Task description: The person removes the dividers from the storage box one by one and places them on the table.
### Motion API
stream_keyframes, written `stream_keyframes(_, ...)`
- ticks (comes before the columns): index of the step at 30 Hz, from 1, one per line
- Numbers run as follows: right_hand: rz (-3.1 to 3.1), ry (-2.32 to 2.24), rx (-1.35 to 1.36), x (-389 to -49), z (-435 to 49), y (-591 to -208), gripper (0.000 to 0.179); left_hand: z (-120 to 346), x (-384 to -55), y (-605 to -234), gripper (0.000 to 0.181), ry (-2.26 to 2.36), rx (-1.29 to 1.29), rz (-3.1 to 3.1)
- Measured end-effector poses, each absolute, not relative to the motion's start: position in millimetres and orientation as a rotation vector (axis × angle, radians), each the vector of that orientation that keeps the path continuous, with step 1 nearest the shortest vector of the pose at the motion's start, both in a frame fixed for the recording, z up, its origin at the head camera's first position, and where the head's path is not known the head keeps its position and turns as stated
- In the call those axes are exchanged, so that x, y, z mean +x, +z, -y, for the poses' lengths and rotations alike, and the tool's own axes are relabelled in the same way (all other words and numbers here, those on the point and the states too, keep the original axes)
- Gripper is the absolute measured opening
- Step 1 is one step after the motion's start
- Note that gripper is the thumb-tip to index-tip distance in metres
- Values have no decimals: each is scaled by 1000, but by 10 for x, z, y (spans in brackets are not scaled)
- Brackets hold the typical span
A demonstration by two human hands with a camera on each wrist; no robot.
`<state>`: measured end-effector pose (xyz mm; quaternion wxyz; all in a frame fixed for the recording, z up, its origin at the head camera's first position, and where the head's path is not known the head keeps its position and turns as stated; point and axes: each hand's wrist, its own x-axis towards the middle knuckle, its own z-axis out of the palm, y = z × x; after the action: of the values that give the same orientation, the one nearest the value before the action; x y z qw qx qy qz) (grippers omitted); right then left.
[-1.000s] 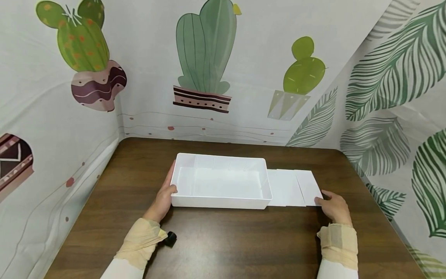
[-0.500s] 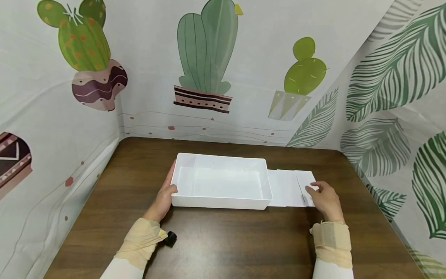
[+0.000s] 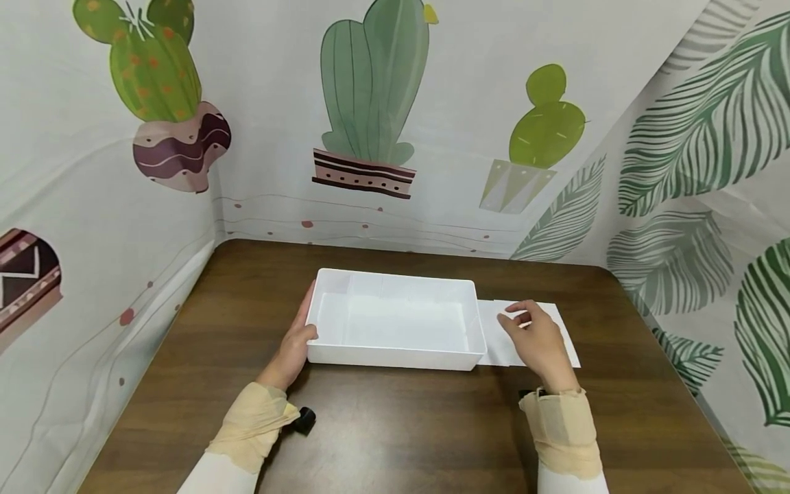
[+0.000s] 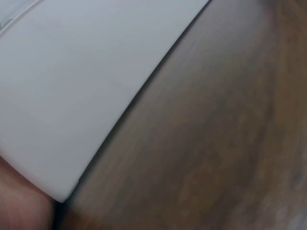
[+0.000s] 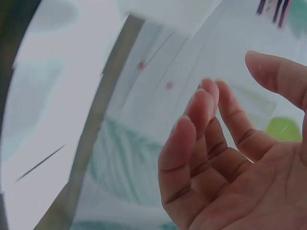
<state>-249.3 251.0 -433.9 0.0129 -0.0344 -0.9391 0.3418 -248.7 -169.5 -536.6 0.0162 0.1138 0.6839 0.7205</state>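
Observation:
A white rectangular plastic tray (image 3: 395,357), shallow and with nothing in it, sits on the brown table. At its left end my left hand (image 3: 293,350) holds it, thumb at the near corner and fingers along the side wall. The left wrist view shows the tray's outer wall (image 4: 81,96) with part of the hand (image 4: 21,201) at its corner. Flat white sheets (image 3: 566,336) lie overlapping against the tray's right end. Above them is my right hand (image 3: 543,346), fingers loosely bent and thumb apart, holding nothing; the right wrist view shows the gap between thumb and fingers.
The wood-grain table (image 3: 395,425) ends at a printed cloth (image 3: 457,137) with cacti and leaves behind and at both sides. A small black device (image 3: 304,420) is strapped at the left wrist, over a beige wrap (image 3: 252,427).
My right hand has let go of the sheets' right edge and moved left over them, toward the tray. My left hand keeps its hold; the head view has shifted slightly.

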Motion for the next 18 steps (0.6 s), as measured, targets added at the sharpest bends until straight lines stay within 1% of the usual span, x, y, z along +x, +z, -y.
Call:
stream_keyframes(8, 2875, 1138, 47, -2462, -2060, -4252, 29, 1678, -2490, -5377, 100, 2241, 369, -2145)
stream_keyframes(18, 2834, 1270, 184, -2455, -1407, -4212, 25, 1682, -2489, -5376, 101, 2261, 403, -2140)
